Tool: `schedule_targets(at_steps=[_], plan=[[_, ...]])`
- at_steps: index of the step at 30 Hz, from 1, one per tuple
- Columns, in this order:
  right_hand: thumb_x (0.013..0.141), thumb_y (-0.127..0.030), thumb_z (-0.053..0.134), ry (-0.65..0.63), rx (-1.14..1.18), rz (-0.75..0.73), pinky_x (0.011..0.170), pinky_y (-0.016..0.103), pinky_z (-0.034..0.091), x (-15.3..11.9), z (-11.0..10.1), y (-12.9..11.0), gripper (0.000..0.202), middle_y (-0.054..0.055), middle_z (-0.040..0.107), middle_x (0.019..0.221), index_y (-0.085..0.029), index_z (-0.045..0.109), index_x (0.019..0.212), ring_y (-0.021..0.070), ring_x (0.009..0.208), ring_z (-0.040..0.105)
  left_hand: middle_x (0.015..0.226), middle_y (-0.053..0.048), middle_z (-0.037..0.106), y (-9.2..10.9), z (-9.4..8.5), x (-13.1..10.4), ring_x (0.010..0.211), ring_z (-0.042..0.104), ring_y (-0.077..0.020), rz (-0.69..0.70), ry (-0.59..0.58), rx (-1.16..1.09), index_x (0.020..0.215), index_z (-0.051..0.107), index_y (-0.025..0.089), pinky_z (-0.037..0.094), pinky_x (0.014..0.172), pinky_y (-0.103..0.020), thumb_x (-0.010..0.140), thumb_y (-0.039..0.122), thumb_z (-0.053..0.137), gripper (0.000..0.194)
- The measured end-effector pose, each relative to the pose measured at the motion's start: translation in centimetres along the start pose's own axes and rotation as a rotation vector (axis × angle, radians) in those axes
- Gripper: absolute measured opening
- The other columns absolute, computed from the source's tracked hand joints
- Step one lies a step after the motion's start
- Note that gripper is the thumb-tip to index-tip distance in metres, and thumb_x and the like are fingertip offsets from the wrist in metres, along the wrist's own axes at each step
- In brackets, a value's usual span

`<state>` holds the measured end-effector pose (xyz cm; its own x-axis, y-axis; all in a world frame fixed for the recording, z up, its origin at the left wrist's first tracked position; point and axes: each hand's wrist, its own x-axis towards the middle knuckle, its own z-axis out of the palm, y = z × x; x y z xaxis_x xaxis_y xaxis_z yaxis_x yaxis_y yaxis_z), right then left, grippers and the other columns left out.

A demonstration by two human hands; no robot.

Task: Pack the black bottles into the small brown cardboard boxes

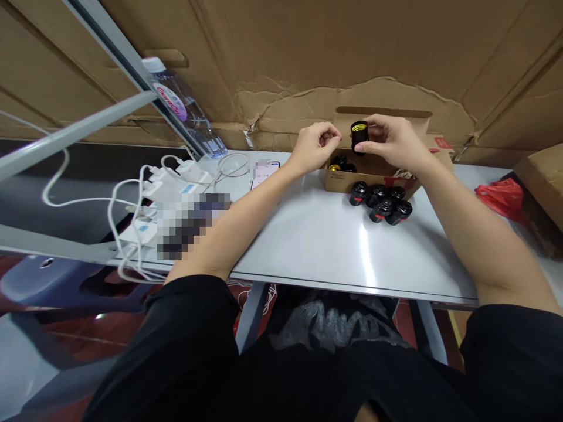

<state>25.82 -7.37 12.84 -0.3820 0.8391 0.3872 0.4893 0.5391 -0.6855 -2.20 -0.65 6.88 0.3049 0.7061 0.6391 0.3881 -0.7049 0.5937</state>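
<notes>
Over the open cardboard box (341,181), my right hand (391,140) grips a black lamp socket (359,138) between thumb and fingers. The socket's mouth tilts up and shows a brass-coloured screw thread inside. Just left of it, my left hand (317,143) is closed, fingertips and thumb together. Whatever those fingertips may hold is too small to name. A few more black sockets (339,162) lie inside the box, one with a brass thread showing. Several black sockets with red marks (381,210) stand grouped on the table in front of the box.
The white table (308,246) backs onto cardboard sheets (281,53). To the left are a phone (265,174), white power strips (141,233) with tangled cables, a water bottle (187,108) and a metal frame (109,44). A red plastic bag (501,197) and a carton (543,176) sit at the right.
</notes>
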Motion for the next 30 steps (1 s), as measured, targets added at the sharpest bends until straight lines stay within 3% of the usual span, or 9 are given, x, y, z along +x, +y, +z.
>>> schedule_targets(at_steps=[5,9,13,17,21,30], plan=[[0.087,-0.058,0.114,0.059,-0.238,-0.022,0.122,0.08,0.073,0.3,-0.9,1.7,0.059,0.014,0.089,0.139,-0.035,0.093,0.137,0.0556,0.132,0.086,0.079,0.001,0.064,-2.6,1.0,-0.1,0.088,0.069,-0.0248,-0.086,0.085,-0.012,0.103,0.078,0.027,0.059,0.099,-0.045,0.108,0.03,0.087,0.011],[0.093,-0.047,0.108,0.004,-0.363,-0.051,0.122,0.08,0.071,0.2,-1.0,1.9,0.05,0.016,0.088,0.141,-0.033,0.095,0.139,0.0539,0.124,0.088,0.078,0.003,0.067,-3.8,1.4,-0.6,0.081,0.069,-0.0228,-0.138,0.036,-0.053,0.106,0.074,0.028,0.062,0.099,-0.047,0.105,0.023,0.092,0.019],[0.097,-0.036,0.096,-0.121,-0.444,-0.069,0.119,0.077,0.071,-0.1,-0.2,1.6,0.04,0.014,0.094,0.129,-0.033,0.095,0.136,0.0522,0.118,0.088,0.078,0.004,0.07,-3.6,1.3,-0.7,0.078,0.07,-0.0229,-0.185,-0.009,-0.061,0.112,0.072,0.029,0.062,0.096,-0.046,0.099,0.017,0.094,0.028],[0.095,-0.03,0.094,-0.146,-0.492,-0.069,0.119,0.074,0.073,-0.1,0.6,2.3,0.044,0.014,0.094,0.13,-0.033,0.095,0.139,0.0519,0.123,0.087,0.08,0.005,0.076,-3.4,1.4,-0.5,0.08,0.071,-0.0227,-0.244,-0.036,-0.048,0.116,0.072,0.029,0.06,0.095,-0.043,0.096,0.017,0.094,0.033],[0.091,-0.023,0.092,-0.108,-0.499,-0.069,0.113,0.07,0.075,0.1,1.3,2.8,0.048,0.018,0.09,0.141,-0.028,0.095,0.139,0.0473,0.113,0.087,0.081,0.004,0.077,-3.5,1.8,-0.5,0.08,0.069,-0.0223,-0.239,-0.077,-0.038,0.108,0.071,0.029,0.057,0.09,-0.04,0.101,0.022,0.09,0.021],[0.094,-0.01,0.081,-0.213,-0.477,0.066,0.098,0.047,0.067,0.0,1.3,1.3,0.031,0.01,0.093,0.109,-0.023,0.088,0.121,0.036,0.099,0.086,0.09,0.0,0.08,-1.8,1.4,-1.2,0.089,0.074,-0.0239,-0.222,-0.178,0.011,0.113,0.07,0.026,0.055,0.095,-0.038,0.118,0.029,0.077,0.01]])
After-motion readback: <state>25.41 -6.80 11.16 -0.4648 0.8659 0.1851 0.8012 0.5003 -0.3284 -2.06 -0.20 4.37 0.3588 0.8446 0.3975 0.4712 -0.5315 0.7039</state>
